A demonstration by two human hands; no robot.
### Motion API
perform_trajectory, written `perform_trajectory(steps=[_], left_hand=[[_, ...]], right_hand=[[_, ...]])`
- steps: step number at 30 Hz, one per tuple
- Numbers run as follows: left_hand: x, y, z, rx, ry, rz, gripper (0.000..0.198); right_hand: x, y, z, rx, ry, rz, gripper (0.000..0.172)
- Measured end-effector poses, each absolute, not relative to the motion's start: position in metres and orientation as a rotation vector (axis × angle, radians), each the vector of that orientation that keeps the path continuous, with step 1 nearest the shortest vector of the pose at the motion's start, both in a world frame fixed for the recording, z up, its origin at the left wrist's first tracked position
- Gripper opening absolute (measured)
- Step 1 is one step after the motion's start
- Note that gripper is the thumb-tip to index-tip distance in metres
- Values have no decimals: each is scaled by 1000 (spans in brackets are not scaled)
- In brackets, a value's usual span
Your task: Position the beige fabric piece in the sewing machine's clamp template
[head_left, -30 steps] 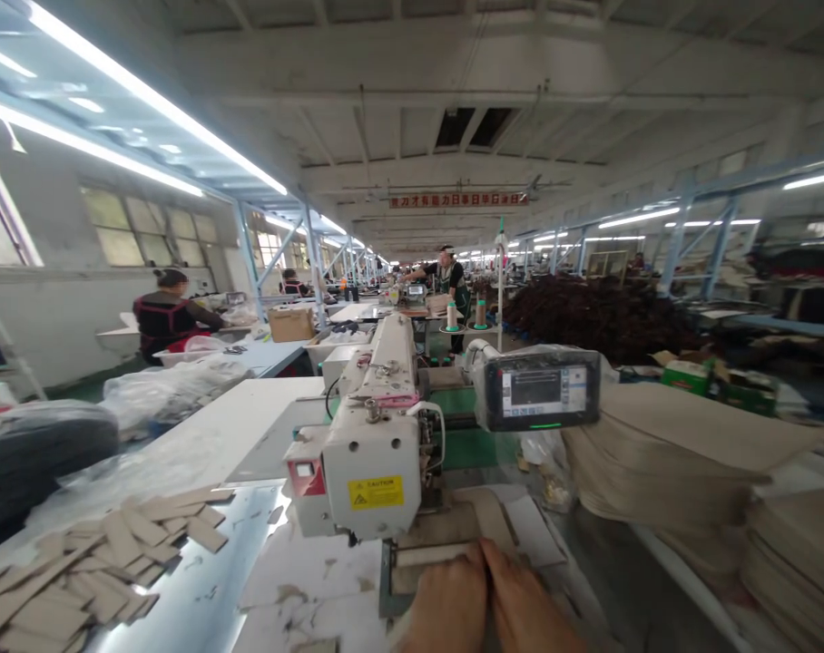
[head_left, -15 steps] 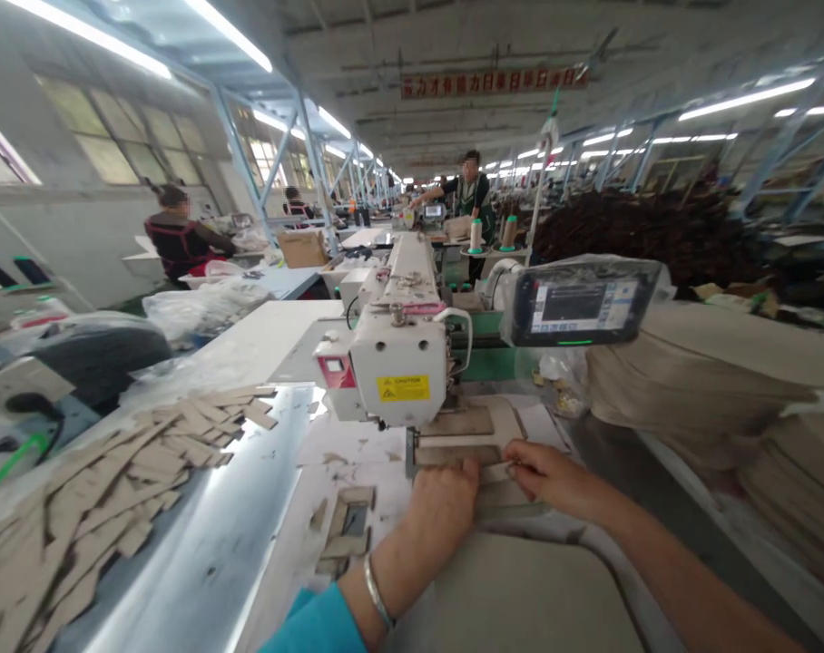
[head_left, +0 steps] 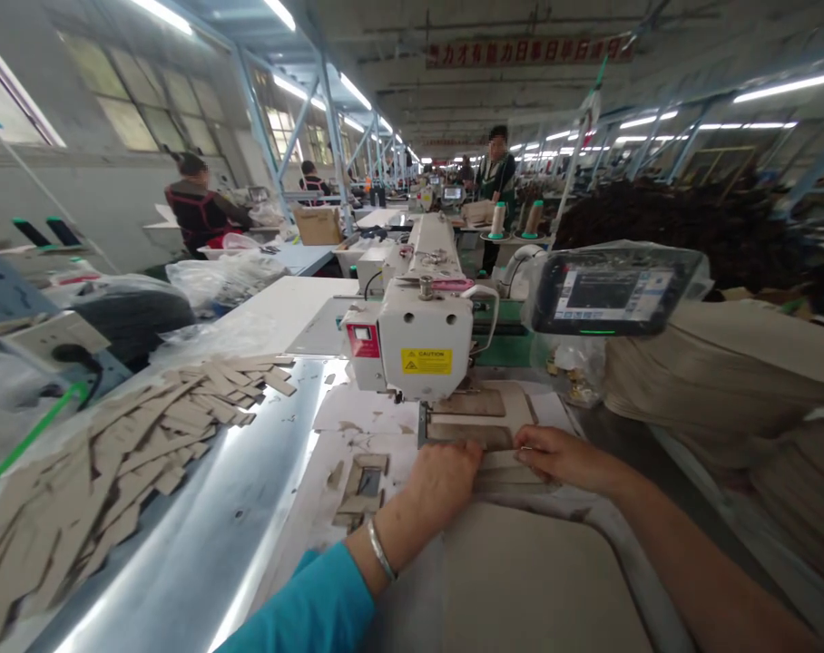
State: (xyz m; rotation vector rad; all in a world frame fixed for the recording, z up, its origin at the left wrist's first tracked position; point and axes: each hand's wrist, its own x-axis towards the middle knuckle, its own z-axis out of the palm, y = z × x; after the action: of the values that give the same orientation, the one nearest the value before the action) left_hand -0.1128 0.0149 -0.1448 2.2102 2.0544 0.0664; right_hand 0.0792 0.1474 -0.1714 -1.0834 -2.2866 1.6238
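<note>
On the sewing table [head_left: 262,508], a tan piece [head_left: 467,435] seemingly under both hands [head_left: 446,481].

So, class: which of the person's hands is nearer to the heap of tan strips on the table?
Left. The left hand lies between the heap of tan strips and the right hand, which rests further away beside the sewing machine.

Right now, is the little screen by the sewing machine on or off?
On. The screen glows with a lit display and a green light beneath it.

Sewing machine head [head_left: 422,340] blocks ahead; bare steel [head_left: 249,517] left, seemingly open; stacked panels [head_left: 725,381] crowd right.
</note>
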Motion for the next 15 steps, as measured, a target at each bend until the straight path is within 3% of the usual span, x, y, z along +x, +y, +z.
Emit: perform_trajectory(steps=[7,11,15], left_hand=[[-169,-34,-141,2027,2260,10,33],[-187,-53,-161,2148,2235,68,31],[-194,-53,-193,2374,2215,163,42]], right_hand=[[124,144,-180,-1209,-2265,1371,25],[131,108,-180,-1153,-2414,931,13],[130,81,-183,-1175,-2396,637,24]])
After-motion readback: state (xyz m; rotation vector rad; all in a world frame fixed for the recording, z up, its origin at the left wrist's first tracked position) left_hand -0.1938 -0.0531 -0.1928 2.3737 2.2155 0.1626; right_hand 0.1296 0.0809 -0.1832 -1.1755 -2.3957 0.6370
